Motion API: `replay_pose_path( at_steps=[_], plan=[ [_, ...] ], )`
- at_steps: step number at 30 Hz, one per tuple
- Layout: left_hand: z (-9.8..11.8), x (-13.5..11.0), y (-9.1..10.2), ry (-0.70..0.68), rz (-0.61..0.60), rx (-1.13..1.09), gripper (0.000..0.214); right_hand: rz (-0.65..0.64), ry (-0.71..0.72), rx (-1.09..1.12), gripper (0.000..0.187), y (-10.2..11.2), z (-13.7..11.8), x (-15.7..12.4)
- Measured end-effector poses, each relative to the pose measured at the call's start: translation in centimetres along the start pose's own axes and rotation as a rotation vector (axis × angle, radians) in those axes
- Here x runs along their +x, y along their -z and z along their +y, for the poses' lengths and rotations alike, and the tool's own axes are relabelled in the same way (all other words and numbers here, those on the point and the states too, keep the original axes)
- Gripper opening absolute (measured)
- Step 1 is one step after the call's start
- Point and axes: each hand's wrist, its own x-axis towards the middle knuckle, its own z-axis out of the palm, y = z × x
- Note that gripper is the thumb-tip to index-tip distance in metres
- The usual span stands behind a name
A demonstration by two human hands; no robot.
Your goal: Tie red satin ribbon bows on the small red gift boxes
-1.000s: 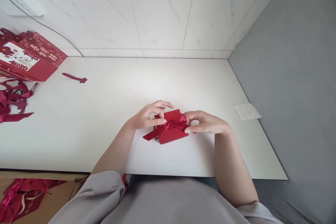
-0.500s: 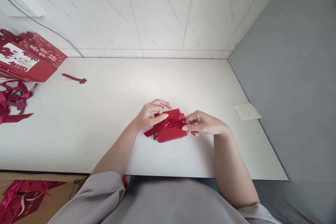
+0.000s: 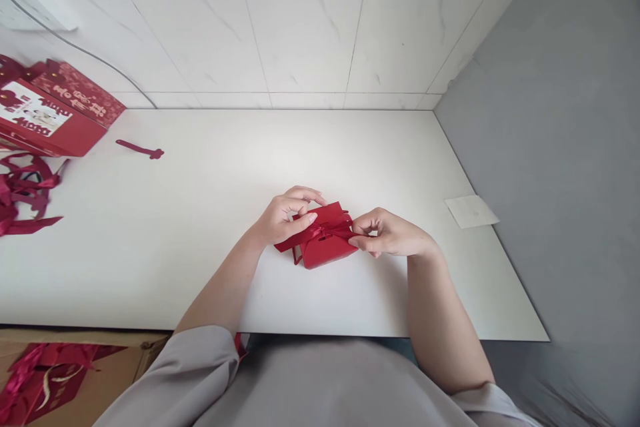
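Observation:
A small red gift box [image 3: 327, 252] lies on the white table [image 3: 210, 227] just in front of me. A dark red ribbon [image 3: 320, 232] is tied across its top, with a loose end trailing off the left side. My left hand [image 3: 287, 213] pinches the left part of the ribbon between thumb and fingers. On the other side my right hand [image 3: 387, 233] pinches the ribbon's right end at the box's edge. Both hands rest against the box.
Larger red printed boxes [image 3: 55, 110] stand at the far left, with a heap of red ribbons [image 3: 23, 190] in front of them. A single red strip [image 3: 140, 148] lies nearby. A white card [image 3: 470, 211] sits near the right edge. A cardboard carton [image 3: 75, 373] with red items is below left.
Both hands have shifted a little along the ribbon, drawing it tighter over the box. The box has turned slightly and moved a little away from me.

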Motion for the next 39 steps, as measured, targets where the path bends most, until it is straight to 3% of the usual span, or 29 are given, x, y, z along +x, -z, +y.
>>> replay_pose_path(
  at_steps=[10,16,22,27,33,39],
  plan=[
    [0.5,-0.1,0.5,0.156,-0.163,-0.123,0.040,-0.055,-0.033,0.027,0.032,0.4,0.2,0.0],
    [0.7,-0.1,0.5,0.150,-0.211,-0.131,0.040,-0.029,0.006,0.004,0.036,0.7,0.3,0.0],
    [0.9,-0.2,0.6,0.143,-0.205,-0.109,0.041,0.177,0.134,0.101,0.028,0.1,0.1,0.6],
    [1.0,-0.3,0.4,0.059,-0.170,-0.089,0.043,0.356,0.232,0.028,0.025,-0.6,0.5,1.4],
    [1.2,-0.3,0.4,0.079,-0.168,-0.083,0.041,0.293,0.242,-0.075,0.027,-1.0,0.1,1.4],
    [1.1,-0.3,0.4,0.035,-0.169,-0.067,0.044,0.287,0.225,0.003,0.031,-0.8,0.1,1.3]
  ],
)
